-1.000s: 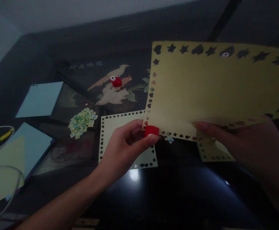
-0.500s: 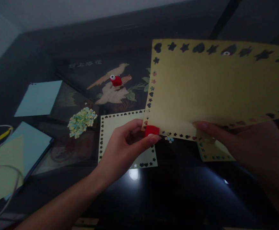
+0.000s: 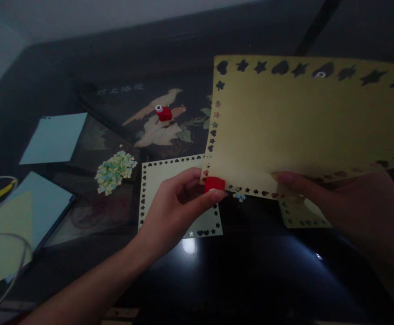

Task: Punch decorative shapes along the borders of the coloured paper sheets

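A yellow sheet of paper (image 3: 294, 122) is held up at the right, with hearts, stars and leaf shapes punched along its edges. My right hand (image 3: 345, 203) grips its lower edge, thumb on the face. My left hand (image 3: 173, 205) is closed on a small red craft punch (image 3: 215, 183), which sits at the sheet's lower left corner; my thumb presses on it. Below my left hand lies a pale sheet (image 3: 169, 169) with a punched border. Another punched yellow sheet (image 3: 303, 212) lies partly hidden under my right hand.
A second red punch (image 3: 164, 113) stands on the dark table (image 3: 91, 271). Left of centre is a heap of punched paper bits (image 3: 116, 171). Blue sheets (image 3: 54, 137), a yellow sheet (image 3: 5, 243) and a white cable (image 3: 22, 253) lie at the left.
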A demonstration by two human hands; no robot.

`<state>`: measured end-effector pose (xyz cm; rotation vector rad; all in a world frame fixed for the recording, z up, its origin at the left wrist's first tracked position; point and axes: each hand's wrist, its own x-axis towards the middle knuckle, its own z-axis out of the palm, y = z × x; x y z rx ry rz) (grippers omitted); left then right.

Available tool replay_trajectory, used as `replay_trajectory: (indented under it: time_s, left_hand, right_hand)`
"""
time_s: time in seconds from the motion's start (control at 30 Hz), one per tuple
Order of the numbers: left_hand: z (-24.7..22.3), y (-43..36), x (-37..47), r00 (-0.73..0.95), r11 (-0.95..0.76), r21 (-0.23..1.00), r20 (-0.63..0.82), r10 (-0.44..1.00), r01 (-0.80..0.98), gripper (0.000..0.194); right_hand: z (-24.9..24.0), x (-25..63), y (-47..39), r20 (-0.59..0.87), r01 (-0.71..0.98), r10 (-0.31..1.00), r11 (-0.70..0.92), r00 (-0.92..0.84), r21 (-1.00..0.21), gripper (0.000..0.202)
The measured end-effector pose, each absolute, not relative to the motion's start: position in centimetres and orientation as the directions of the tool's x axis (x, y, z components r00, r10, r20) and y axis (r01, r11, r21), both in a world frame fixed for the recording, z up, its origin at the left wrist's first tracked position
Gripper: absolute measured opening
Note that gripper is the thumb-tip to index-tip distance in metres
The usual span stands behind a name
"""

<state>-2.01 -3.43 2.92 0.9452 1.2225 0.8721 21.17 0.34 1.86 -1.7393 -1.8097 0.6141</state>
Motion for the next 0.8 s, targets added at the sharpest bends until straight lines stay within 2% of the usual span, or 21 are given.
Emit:
replay_trajectory:
  time_s: [0.47, 0.8]
  left_hand:
    - [3.04, -3.4, -1.98, 0.14, 0.339, 0.941, -0.337, 0.931, 0.01, 0.016]
    - [2.99, -3.58, -1.88, 0.071, 0.304, 0.948, -0.311, 0.948, 0.09, 0.019]
  right_hand:
    - [1.77, 21.13, 0.2, 0.111, 0.736, 0.993, 0.11, -0.048, -0.667, 0.024]
    - [2.11, 21.02, -0.05, 0.081, 0.746, 0.997, 0.058, -0.006, -0.663, 0.029]
